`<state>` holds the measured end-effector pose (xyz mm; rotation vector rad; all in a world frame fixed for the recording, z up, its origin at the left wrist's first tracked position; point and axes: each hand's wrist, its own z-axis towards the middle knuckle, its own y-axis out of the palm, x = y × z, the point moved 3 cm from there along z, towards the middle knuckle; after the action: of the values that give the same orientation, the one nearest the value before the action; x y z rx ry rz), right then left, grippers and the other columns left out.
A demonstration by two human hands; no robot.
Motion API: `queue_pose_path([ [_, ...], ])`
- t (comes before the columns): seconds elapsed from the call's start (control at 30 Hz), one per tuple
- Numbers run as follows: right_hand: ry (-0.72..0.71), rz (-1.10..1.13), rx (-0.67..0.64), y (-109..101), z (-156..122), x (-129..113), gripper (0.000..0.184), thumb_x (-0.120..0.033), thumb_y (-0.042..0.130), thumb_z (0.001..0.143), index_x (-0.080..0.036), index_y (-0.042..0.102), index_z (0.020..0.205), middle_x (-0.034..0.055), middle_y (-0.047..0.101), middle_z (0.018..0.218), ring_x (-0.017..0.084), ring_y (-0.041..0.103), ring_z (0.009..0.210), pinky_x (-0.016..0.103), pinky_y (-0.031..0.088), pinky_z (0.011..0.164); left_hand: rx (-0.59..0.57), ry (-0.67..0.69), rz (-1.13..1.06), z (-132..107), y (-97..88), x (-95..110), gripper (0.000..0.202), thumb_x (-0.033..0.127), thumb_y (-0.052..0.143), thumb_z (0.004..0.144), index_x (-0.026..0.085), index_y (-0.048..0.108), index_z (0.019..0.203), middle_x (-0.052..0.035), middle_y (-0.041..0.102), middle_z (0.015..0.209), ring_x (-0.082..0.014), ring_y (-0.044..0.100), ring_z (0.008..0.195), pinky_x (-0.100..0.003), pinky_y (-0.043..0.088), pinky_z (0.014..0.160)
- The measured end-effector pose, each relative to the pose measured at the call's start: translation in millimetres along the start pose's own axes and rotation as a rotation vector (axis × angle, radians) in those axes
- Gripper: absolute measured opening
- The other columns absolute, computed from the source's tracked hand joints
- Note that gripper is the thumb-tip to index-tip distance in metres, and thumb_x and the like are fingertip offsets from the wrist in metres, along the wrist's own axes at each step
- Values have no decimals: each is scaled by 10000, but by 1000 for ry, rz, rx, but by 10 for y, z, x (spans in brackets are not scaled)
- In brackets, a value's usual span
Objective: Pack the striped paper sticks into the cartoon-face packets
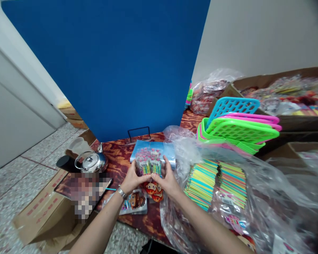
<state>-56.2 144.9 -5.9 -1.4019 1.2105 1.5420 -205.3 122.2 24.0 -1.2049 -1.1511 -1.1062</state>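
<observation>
Over the red-brown patterned surface [112,151], I hold a cluster of clear-wrapped packets [149,165] between my two hands. My left hand [131,179] and my right hand [169,178] grip its opposite sides, thumbs across the front with their tips nearly meeting; most of my other fingers are hidden behind it. Through the wrapping I see coloured strips and barcode labels. Red-orange cartoon heads [154,192] show just below my thumbs; whether they belong to the same packets I cannot tell. Behind the cluster lies a glossy blue packet [137,151]. Beside my left wrist is a cartoon-printed pouch [134,204], and farther left stands a steel kettle [92,163]. On my right, bundles of striped sticks [201,183] lie amid clear plastic, near stacked plastic baskets [243,130].
</observation>
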Motion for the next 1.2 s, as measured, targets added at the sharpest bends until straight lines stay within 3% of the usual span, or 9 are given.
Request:
queue_pose_path([
  [0.17,-59,54,-147,-54,-90,-303,854,-322,688,679,-235,187,1364,90,450,1329,216,455,1196,404,374,993,-27,113,24,-120,55,361,651,244,750,609,161,394,1148,-119,556,1175,-265,542,1078,-409,429,940],
  [0.3,-85,30,-246,-229,-290,-663,771,-306,685,691,-224,256,1325,80,514,1268,215,508,1138,412,380,987,-99,142,44,-215,278,646,678,242,746,610,173,361,1164,-110,583,1122,-254,586,1000,-397,474,886],
  [0.5,-229,-185,-131,-806,-814,-1341,687,-333,636,751,-199,284,1326,87,547,1215,208,519,1109,398,377,993,-238,312,60,-219,923,1053,723,223,744,615,205,352,1222,-90,591,1115,-271,582,1001,-425,474,879],
  [0.67,-247,-192,41,-1269,-1223,-1553,734,-430,564,791,-240,172,1382,90,410,1355,218,428,1211,410,334,1026,-354,433,126,-218,1606,1241,765,206,749,590,204,353,1244,-88,615,1063,-271,616,917,-432,494,845],
  [0.83,-150,-407,179,-1466,-1558,-1439,779,-442,522,808,-229,77,1411,97,233,1451,228,203,1336,440,200,1088,-240,387,59,-375,1980,1130,826,193,745,532,173,344,1254,-90,602,1103,-277,598,950,-435,471,880],
  [0.93,-70,-612,164,-1505,-1745,-1343,815,-440,565,769,-209,114,1407,119,179,1465,261,138,1351,481,169,1088,-351,250,-73,-516,2036,907,916,205,768,498,154,307,1288,-121,546,1208,-309,549,1059,-439,425,942],
  [1.07,-120,-674,153,-1528,-1885,-1337,896,-397,603,749,-231,19,1408,152,297,1406,266,356,1262,471,349,1002,-463,69,-216,-705,1947,615,869,241,780,522,157,335,1264,-124,568,1179,-305,550,1070,-430,437,929],
  [1.2,-200,-876,114,-1499,-1848,-1396,762,-344,624,732,-250,201,1358,119,426,1316,261,454,1182,448,416,950,-439,26,-177,-798,1804,493,842,253,794,503,158,378,1230,-111,576,1161,-292,555,1059,-425,427,939],
])
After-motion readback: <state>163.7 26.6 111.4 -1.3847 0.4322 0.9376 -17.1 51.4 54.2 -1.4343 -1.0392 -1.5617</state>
